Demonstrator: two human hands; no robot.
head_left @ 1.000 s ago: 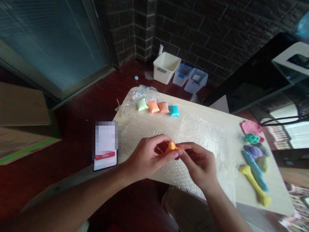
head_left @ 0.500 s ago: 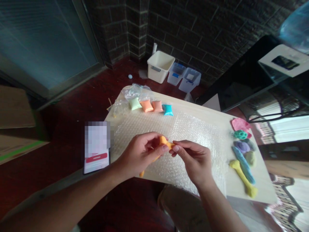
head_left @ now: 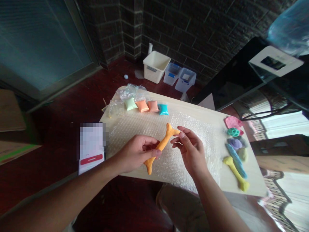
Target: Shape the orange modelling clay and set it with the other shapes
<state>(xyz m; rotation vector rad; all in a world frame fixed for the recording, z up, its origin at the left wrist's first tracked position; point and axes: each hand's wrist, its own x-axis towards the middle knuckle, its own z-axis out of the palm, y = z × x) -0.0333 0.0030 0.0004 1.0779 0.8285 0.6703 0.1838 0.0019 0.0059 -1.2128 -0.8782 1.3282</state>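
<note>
An orange piece of modelling clay (head_left: pixel 165 141), a long stick with forked ends, is held slanted above the bubble wrap (head_left: pixel 183 164). My left hand (head_left: pixel 137 152) is closed around its lower half, thumb on top; a forked end pokes out below. My right hand (head_left: pixel 193 150) pinches the tip of the upper right prong between thumb and index finger, its other fingers loosely curled. On the right of the table lie a yellow bone-shaped clay piece (head_left: pixel 236 174), a blue clay stick (head_left: pixel 237 161), a purple lump (head_left: pixel 234 143), a green holed piece (head_left: pixel 233 131) and a pink piece (head_left: pixel 233 123).
Pillow-shaped packets of light green (head_left: pixel 130 104), orange (head_left: pixel 142 105), salmon (head_left: pixel 153 106) and turquoise (head_left: pixel 163 109) lie along the table's far side by clear plastic bags (head_left: pixel 131 91). A phone or tablet (head_left: pixel 91 161) is at the left edge. Bins (head_left: pixel 155 71) stand on the floor beyond.
My left hand has shifted its hold down the clay stick, baring its upper half and fork. My right hand has moved slightly up and right, now at a prong tip. The view has shifted a little.
</note>
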